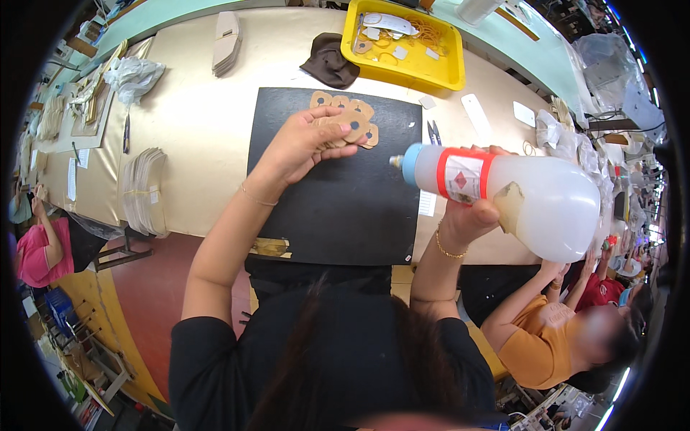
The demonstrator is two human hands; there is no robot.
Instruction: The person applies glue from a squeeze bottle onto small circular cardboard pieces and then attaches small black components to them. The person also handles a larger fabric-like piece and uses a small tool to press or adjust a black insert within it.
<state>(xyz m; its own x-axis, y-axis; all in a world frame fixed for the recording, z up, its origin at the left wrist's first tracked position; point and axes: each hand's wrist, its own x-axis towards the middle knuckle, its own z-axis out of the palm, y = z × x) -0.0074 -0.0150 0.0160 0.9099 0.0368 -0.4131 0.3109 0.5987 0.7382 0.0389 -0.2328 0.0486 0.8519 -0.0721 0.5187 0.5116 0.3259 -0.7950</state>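
My right hand (471,215) is wrapped round a translucent white squeeze bottle (550,205) with a light blue cap and a red-and-white label. The bottle lies tipped on its side in the air, its nozzle pointing left toward my other hand. Between the thumb and fingers of my left hand (310,140) are small tan pieces (351,125) with dark round spots; how many I hold is hard to tell. Several similar tan pieces (339,102) fan out just beyond my fingers, above the far part of a black board (338,208).
A yellow tray (449,72) with rubber bands and tags stands at the far side, beside a dark brown cloth (330,61). Scissors (434,134) lie right of the board. Stacked tan pieces (145,190) sit at left. A co-worker in orange (539,345) sits at right.
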